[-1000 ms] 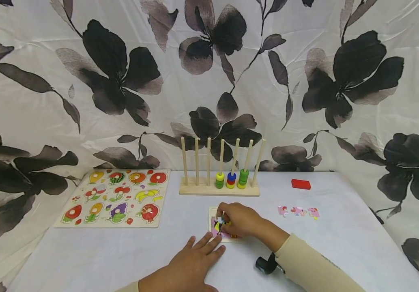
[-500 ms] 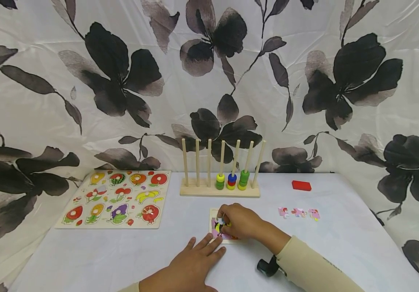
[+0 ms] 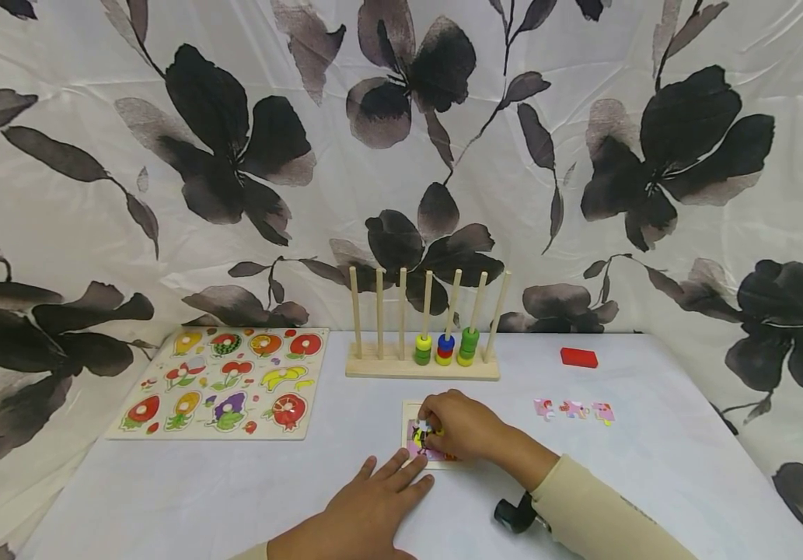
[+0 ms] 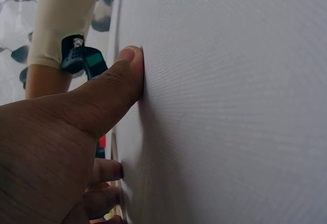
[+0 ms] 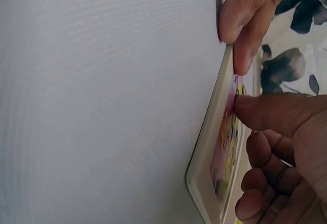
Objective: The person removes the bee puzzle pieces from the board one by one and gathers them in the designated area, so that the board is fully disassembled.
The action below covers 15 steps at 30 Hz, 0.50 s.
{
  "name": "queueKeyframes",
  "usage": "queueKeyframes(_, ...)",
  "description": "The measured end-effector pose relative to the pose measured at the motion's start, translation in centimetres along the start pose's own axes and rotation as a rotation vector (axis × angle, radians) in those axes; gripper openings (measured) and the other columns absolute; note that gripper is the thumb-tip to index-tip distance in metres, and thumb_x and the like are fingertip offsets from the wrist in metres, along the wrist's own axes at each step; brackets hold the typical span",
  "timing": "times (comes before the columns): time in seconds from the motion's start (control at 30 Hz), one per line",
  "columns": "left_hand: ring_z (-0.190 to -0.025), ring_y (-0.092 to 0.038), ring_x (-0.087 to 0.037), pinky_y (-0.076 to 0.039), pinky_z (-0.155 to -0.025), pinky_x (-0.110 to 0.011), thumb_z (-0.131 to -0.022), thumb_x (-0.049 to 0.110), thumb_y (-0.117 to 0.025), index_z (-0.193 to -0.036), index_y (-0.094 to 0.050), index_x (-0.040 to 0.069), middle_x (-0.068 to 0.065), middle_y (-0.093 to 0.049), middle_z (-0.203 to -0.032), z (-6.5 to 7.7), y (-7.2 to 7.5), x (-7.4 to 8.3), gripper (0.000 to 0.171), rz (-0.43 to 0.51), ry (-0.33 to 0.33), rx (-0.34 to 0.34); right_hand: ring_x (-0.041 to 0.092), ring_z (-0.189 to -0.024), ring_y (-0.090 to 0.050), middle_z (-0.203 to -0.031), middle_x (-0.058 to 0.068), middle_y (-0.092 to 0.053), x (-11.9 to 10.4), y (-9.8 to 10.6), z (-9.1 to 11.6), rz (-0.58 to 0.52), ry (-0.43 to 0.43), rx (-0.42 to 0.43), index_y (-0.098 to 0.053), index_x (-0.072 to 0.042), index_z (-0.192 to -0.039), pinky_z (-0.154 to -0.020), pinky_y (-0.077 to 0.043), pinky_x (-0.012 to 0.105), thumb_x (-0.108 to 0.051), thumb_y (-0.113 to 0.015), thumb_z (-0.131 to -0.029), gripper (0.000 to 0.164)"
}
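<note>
A small jigsaw puzzle in a pale wooden frame lies on the table in front of the person; its pink, yellow and black picture is partly covered by the hands. The right hand reaches over it from the right, thumb and index finger pinching a puzzle piece at the picture's surface. In the right wrist view, the thumb presses on the picture while the other fingers curl in. Fingers spread, the left hand rests on the table, its fingertips at the frame's near edge.
Three loose pink puzzle pieces lie to the right, with a red block behind them. A wooden peg rack with coloured rings stands at the back. A fruit puzzle board lies on the left. A black wrist mount sits under the right sleeve.
The scene sits slightly lower in the head view. Both hands stay at the framed puzzle, with hardly any movement of the right fingers.
</note>
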<state>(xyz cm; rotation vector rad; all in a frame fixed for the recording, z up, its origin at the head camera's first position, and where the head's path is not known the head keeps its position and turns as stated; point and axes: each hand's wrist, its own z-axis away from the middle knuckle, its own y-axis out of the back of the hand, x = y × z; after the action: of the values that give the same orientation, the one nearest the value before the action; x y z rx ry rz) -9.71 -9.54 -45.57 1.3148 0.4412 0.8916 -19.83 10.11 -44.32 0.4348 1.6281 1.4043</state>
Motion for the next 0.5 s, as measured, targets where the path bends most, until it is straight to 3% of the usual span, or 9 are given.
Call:
queueKeyframes(0.27, -0.153, -0.026, -0.025, -0.034, -0.113, -0.060, -0.076, 0.070, -0.076, -0.156, -0.046, 0.025, 0.002, -0.031, -0.165, 0.02, 0.01, 0.03, 0.096, -0.004, 0.004, -0.004, 0.009, -0.080, -0.052, -0.081, -0.009, -0.058, 0.64, -0.19, -0.13, -0.062, 0.009, 0.000, -0.070, -0.013, -0.106, -0.071, -0.049, 0.028, -0.021, -0.084, -0.085, 0.027)
queueKeyframes(0.5, -0.152, -0.027, -0.025, -0.035, -0.112, -0.059, -0.076, 0.069, -0.076, -0.155, -0.046, 0.024, 0.002, -0.031, -0.165, 0.02, -0.10, -0.06, 0.096, -0.019, -0.007, 0.009, 0.009, -0.079, -0.051, -0.080, -0.010, -0.056, 0.66, -0.27, -0.04, -0.041, -0.002, 0.034, -0.070, -0.015, -0.105, -0.067, -0.048, 0.027, -0.024, -0.083, -0.086, 0.025)
